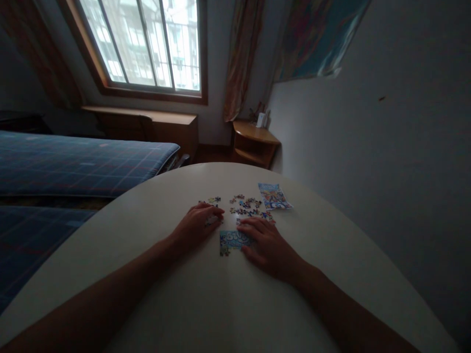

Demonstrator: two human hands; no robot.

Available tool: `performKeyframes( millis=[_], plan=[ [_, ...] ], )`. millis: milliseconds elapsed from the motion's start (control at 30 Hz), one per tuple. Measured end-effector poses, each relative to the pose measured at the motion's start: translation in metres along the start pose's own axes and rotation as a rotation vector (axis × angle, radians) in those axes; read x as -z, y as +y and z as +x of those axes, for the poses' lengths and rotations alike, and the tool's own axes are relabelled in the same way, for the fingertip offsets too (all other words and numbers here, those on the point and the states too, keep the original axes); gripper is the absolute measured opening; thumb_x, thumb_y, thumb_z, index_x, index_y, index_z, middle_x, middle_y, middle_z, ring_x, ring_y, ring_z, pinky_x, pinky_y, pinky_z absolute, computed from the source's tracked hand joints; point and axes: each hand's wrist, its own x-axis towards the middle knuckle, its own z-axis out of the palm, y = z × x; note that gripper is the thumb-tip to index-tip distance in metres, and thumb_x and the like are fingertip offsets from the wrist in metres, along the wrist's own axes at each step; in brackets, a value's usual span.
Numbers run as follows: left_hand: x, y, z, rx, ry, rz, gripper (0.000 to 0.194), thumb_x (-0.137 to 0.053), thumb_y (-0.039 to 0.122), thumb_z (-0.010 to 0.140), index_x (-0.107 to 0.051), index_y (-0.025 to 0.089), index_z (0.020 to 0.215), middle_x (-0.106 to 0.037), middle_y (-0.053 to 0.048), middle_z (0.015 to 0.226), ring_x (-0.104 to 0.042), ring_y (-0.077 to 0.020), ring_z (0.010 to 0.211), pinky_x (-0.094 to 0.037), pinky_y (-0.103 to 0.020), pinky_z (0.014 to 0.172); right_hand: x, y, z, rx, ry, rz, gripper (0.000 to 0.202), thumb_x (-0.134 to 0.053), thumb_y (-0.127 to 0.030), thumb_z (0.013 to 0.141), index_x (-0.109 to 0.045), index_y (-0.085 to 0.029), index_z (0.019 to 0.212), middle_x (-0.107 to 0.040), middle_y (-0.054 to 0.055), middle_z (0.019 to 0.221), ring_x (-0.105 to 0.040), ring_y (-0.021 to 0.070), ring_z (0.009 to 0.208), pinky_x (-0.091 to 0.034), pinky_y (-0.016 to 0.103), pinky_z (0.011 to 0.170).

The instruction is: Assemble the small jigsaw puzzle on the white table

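On a pale round table (221, 299) lies a partly joined blue puzzle (230, 239), its right side under my right hand (263, 242). That hand rests palm down with its fingers spread over the puzzle and some pieces beside it. My left hand (200, 220) lies to the left over other pieces, fingers apart; whatever is beneath its palm is hidden. Several loose puzzle pieces (250, 203) are scattered beyond and between the hands. A colourful picture sheet (274, 196) sits at the right of the loose pieces.
A bed with a blue checked mattress (81, 164) stands left of the table. Beyond the table are a wooden corner shelf (253, 132) and a long desk (165, 116) below the window (143, 44). A white wall (349, 147) runs along the right.
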Motion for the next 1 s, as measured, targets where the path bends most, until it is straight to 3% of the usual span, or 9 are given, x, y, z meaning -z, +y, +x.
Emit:
performKeyframes(
  millis=[133, 233, 400, 733, 800, 933, 1000],
  plan=[
    [0.0, 0.002, -0.003, 0.012, 0.028, 0.065, 0.029, -0.065, 0.023, 0.083, -0.065, 0.023, 0.112, -0.07, -0.005, 0.115, -0.06, -0.0262, 0.112, -0.043, -0.047, 0.105, -0.002, 0.001, -0.001, -0.004, 0.01, -0.006, 0.041, -0.058, -0.03, 0.091, -0.058, -0.023, 0.131, -0.056, 0.011, 0.14, -0.045, 0.0273, 0.134, -0.033, 0.051, 0.114],
    [-0.001, 0.002, -0.005, 0.024, 0.035, 0.101, 0.022, -0.067, 0.027, 0.083, -0.067, 0.022, 0.105, -0.067, -0.006, 0.115, -0.058, -0.0267, 0.11, -0.045, -0.047, 0.102, -0.003, 0.001, -0.001, 0.003, 0.012, -0.009, 0.041, -0.058, -0.03, 0.09, -0.058, -0.023, 0.131, -0.056, 0.011, 0.139, -0.045, 0.027, 0.133, -0.033, 0.051, 0.114],
    [-0.003, -0.002, -0.004, 0.016, 0.047, 0.055, 0.009, -0.069, 0.025, 0.085, -0.07, 0.023, 0.094, -0.066, -0.004, 0.112, -0.054, -0.0259, 0.112, -0.044, -0.046, 0.102, -0.002, 0.001, -0.001, 0.002, 0.012, -0.002, 0.04, -0.059, -0.029, 0.091, -0.058, -0.022, 0.13, -0.057, 0.01, 0.139, -0.045, 0.0271, 0.133, -0.032, 0.051, 0.115],
    [-0.007, -0.004, -0.002, -0.024, 0.05, -0.037, 0.011, -0.069, 0.016, 0.083, -0.068, 0.021, 0.093, -0.069, -0.006, 0.102, -0.055, -0.026, 0.116, -0.045, -0.044, 0.101, -0.004, 0.002, 0.0, 0.01, 0.029, -0.002, 0.04, -0.06, -0.027, 0.089, -0.058, -0.021, 0.129, -0.058, 0.011, 0.137, -0.046, 0.0278, 0.132, -0.034, 0.052, 0.114],
    [-0.007, -0.003, -0.001, -0.035, 0.064, -0.056, 0.008, -0.067, 0.015, 0.084, -0.068, 0.021, 0.089, -0.07, -0.006, 0.098, -0.058, -0.0247, 0.111, -0.046, -0.043, 0.099, -0.004, 0.002, -0.001, 0.015, 0.034, 0.001, 0.041, -0.061, -0.027, 0.089, -0.058, -0.022, 0.129, -0.058, 0.011, 0.137, -0.046, 0.0276, 0.132, -0.034, 0.052, 0.114],
    [-0.004, 0.007, 0.0, -0.079, 0.131, -0.124, 0.018, -0.064, 0.016, 0.088, -0.069, 0.022, 0.104, -0.072, -0.004, 0.093, -0.063, -0.0217, 0.098, -0.049, -0.041, 0.093, -0.006, 0.003, 0.0, 0.041, 0.063, 0.015, 0.041, -0.063, -0.026, 0.088, -0.058, -0.022, 0.129, -0.059, 0.01, 0.135, -0.048, 0.0273, 0.13, -0.035, 0.051, 0.113],
    [-0.003, 0.017, -0.001, -0.077, 0.155, -0.175, 0.013, -0.062, 0.017, 0.09, -0.071, 0.022, 0.099, -0.073, -0.004, 0.093, -0.065, -0.0202, 0.091, -0.05, -0.04, 0.091, -0.007, 0.002, 0.001, 0.041, 0.113, 0.033, 0.038, -0.064, -0.024, 0.088, -0.06, -0.022, 0.125, -0.063, 0.009, 0.13, -0.052, 0.0264, 0.126, -0.037, 0.05, 0.111]
  ],
)
